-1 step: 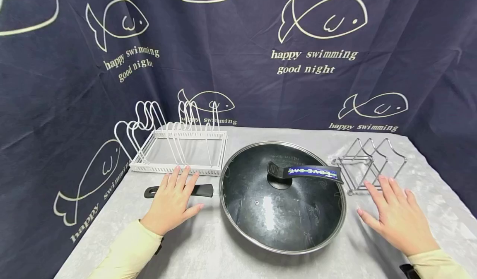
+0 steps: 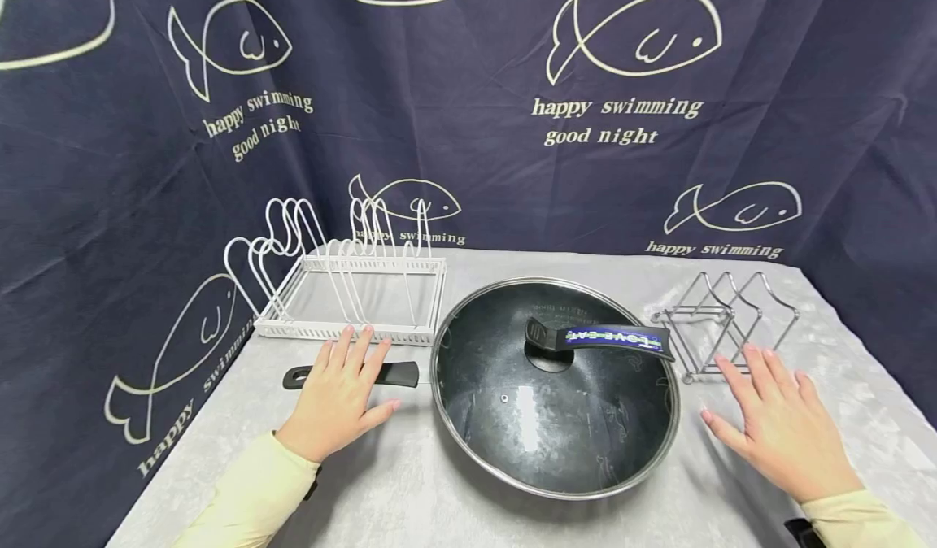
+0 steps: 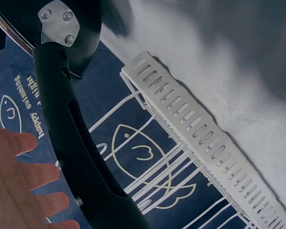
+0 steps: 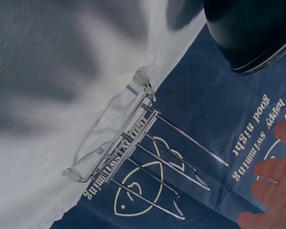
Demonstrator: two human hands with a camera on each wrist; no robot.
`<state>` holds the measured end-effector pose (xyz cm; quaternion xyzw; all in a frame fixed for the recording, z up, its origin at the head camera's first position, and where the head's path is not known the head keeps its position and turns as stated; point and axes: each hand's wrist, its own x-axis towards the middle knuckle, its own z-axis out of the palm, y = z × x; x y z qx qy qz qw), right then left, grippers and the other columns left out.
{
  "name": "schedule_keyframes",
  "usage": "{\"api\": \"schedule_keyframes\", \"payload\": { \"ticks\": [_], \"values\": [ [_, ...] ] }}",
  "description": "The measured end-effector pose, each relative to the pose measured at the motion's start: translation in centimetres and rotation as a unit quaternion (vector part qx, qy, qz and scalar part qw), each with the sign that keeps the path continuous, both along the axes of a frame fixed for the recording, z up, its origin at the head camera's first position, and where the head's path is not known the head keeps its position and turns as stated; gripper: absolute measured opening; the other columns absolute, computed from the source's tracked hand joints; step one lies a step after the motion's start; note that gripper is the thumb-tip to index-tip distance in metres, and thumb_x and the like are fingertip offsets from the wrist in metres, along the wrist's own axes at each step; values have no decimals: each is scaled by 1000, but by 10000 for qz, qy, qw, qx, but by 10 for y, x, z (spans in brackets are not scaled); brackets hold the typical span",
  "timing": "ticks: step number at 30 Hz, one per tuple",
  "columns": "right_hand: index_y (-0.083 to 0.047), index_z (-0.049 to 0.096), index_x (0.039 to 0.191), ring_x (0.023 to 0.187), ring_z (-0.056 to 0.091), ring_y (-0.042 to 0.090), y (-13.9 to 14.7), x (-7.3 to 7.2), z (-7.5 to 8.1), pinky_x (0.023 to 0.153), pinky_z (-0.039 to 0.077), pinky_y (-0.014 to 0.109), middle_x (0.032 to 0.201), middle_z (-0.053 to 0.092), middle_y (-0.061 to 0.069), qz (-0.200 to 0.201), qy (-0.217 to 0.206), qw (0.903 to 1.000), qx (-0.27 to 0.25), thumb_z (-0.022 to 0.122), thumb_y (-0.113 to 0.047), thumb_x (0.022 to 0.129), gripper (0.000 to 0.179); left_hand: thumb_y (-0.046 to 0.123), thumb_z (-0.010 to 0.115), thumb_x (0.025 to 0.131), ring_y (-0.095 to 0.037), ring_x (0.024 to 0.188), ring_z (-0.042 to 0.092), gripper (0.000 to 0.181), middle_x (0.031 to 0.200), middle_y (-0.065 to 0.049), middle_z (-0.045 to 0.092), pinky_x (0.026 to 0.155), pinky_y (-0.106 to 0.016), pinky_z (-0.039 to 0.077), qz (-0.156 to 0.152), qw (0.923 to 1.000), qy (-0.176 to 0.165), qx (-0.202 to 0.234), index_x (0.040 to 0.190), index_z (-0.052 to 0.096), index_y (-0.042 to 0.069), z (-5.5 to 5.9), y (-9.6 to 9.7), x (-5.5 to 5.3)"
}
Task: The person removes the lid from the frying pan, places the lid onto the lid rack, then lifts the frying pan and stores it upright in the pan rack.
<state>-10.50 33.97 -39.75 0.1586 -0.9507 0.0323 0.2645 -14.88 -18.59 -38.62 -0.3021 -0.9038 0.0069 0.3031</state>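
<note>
A dark wok sits on the table under a glass lid with a metal rim. On the lid stands a black knob with a long arm lettered in blue, pointing right. The wok's black handle juts out to the left. My left hand hovers over that handle, palm down with fingers spread, holding nothing. To the right of the wok, my right hand is held palm down with spread fingers. Its fingertips overlap the near edge of a small chrome wire rack in the head view.
A white rack with several tall wire loops stands at the back left, its slotted front rail behind the wok handle. A grey cloth covers the table. Dark blue curtains with fish drawings hang behind and on both sides.
</note>
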Motion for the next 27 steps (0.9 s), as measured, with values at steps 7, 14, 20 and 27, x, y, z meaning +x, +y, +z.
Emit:
{"api": "schedule_keyframes", "payload": {
  "ticks": [7,14,20,27],
  "values": [
    [-3,44,134,122,36,52,0,1,-1,91,24,68,130,41,34,-8,-11,10000,-11,54,-60,86,75,64,22,94,-51,119,44,83,130,-29,49,93,-62,37,-41,10000,-18,26,129,52,-4,0,1,-1],
    [-2,45,132,126,33,50,0,1,2,92,24,68,130,41,34,-49,-76,10000,-9,55,-57,85,73,65,17,94,-50,119,45,85,130,-29,49,94,-61,37,22,9999,-156,-43,130,51,-4,0,1,-2],
    [-2,48,127,119,36,50,-2,-1,5,90,26,66,127,43,32,105,83,9999,-32,51,-63,85,74,62,24,93,-45,113,51,78,125,-24,55,91,-58,40,-71,10000,-65,9,127,54,-2,-1,0,-4],
    [-1,48,126,117,38,51,-3,-4,9,90,27,67,126,45,31,238,173,9995,-76,44,-67,87,76,55,27,96,-38,94,61,67,107,-16,66,78,-50,47,-662,9952,514,505,115,63,2,3,5,-9]
  ]
}}
